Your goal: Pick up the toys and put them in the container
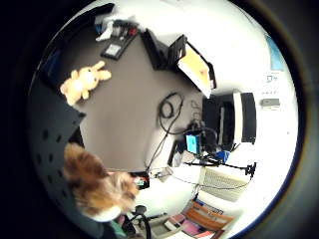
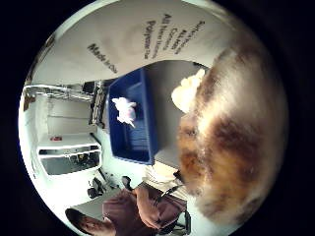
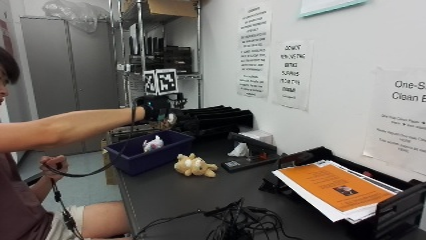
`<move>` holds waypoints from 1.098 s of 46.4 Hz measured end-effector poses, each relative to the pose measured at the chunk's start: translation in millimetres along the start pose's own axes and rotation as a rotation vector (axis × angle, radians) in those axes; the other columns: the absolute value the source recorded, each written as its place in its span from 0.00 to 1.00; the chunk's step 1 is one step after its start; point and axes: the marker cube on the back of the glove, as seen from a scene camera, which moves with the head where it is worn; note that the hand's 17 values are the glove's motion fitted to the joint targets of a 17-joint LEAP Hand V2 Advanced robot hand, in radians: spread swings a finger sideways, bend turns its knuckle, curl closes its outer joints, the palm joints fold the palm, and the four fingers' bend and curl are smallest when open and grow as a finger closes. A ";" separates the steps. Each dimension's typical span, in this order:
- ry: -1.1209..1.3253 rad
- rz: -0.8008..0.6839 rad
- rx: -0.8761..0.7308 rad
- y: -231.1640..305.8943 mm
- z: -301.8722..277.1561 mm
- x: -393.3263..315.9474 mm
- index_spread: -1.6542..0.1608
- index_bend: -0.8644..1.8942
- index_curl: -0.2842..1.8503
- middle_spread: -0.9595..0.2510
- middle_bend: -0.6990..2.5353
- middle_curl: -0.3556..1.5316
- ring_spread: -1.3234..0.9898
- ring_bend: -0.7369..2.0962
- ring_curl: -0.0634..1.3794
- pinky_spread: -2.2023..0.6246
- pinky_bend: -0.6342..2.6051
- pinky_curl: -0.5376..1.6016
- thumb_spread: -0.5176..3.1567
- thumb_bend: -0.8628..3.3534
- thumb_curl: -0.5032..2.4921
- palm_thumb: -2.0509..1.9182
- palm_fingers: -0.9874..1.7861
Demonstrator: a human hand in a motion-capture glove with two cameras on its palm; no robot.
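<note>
In the outside view my gloved right hand (image 3: 156, 107) is held out in the air above the far end of the blue container (image 3: 133, 161). It grips a brown and white furry toy (image 2: 231, 132), which fills much of the thumb side palm view and also shows close to the palm in the other palm view (image 1: 97, 186). Only a pale bit of this toy (image 3: 172, 119) peeks out beside the glove. A white and pink toy (image 3: 153, 144) lies inside the container (image 2: 147, 142). A yellow plush toy (image 3: 194, 165) lies on the dark table just beside the container.
A black letter tray with orange papers (image 3: 339, 187) stands at the right. Tangled cables (image 3: 233, 225) lie at the table's front. Black file racks (image 3: 213, 120) and a black box with tissue (image 3: 249, 150) sit along the wall. The person's bare hand (image 3: 50, 167) holds a cable.
</note>
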 end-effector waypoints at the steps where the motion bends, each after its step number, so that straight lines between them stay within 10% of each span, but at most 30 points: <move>1: 0.005 -0.006 0.007 0.1 -7.1 -2.7 0.73 0.69 0.52 0.56 0.61 0.66 0.38 0.68 0.57 0.67 0.50 0.48 0.33 0.22 0.42 0.66 0.74; 40: -0.155 -0.432 0.038 0.7 -48.1 -259.2 0.73 0.68 0.67 0.60 0.64 0.69 0.38 0.72 0.61 0.66 0.53 0.53 0.28 0.20 0.50 0.67 0.69; 51: -0.095 -0.432 -0.191 7.7 -26.8 -266.9 0.73 0.61 0.68 0.60 0.61 0.68 0.39 0.73 0.60 0.67 0.53 0.53 0.29 0.20 0.50 0.65 0.62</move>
